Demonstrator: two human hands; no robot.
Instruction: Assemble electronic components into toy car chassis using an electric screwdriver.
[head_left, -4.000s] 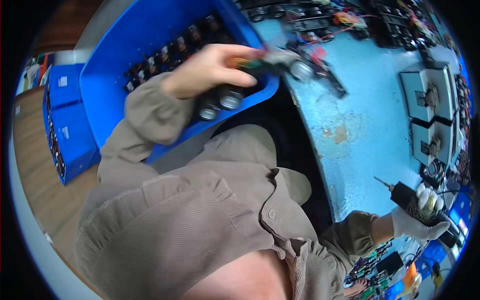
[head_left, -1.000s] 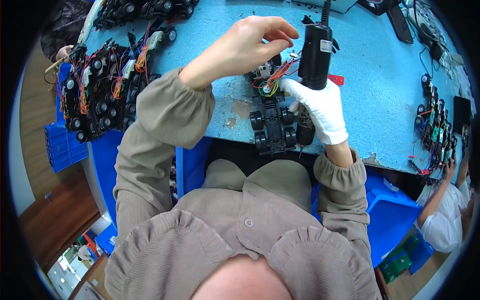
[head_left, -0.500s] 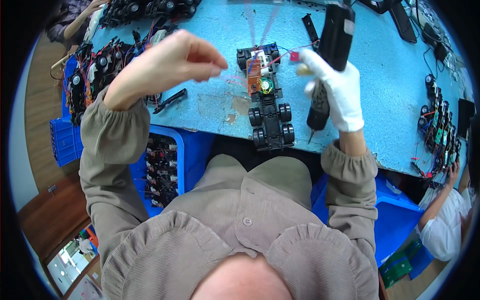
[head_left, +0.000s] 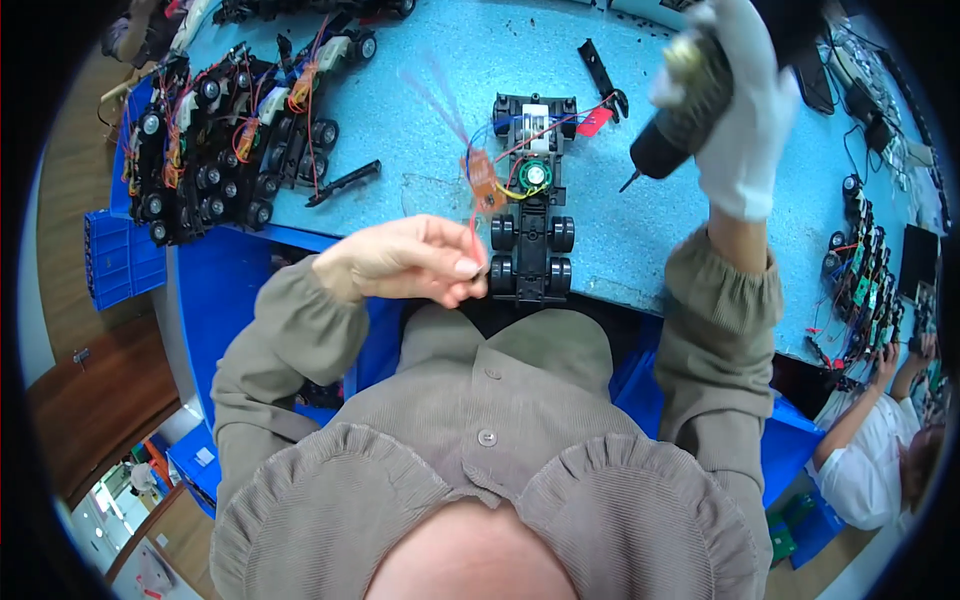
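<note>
A black toy truck chassis [head_left: 534, 225] lies lengthwise on the blue table, its paired wheels at the near edge. An orange circuit board [head_left: 484, 180] sits at its left side, joined by wires to the chassis. My left hand [head_left: 415, 262], bare, pinches a red wire [head_left: 474, 232] running down from the board; the wire's end is hidden by the fingertips. A round green-rimmed part [head_left: 534, 175] sits mid-chassis. Up at the right, apart from the chassis, my gloved right hand [head_left: 750, 120] grips a black power screwdriver [head_left: 662, 148], its bit pointing down and left.
Wired chassis [head_left: 215, 175] crowd the table's left side. More assemblies [head_left: 868, 265] line the right edge near another person's hands [head_left: 886, 362]. Black strips [head_left: 343, 183] lie left and upper right, one by a red tag [head_left: 594, 122]. Blue bins [head_left: 200, 310] stand below the table.
My left hand has come down and right, from above the table to the chassis's near end, and now pinches the red wire. My right hand has lifted the screwdriver up and right.
</note>
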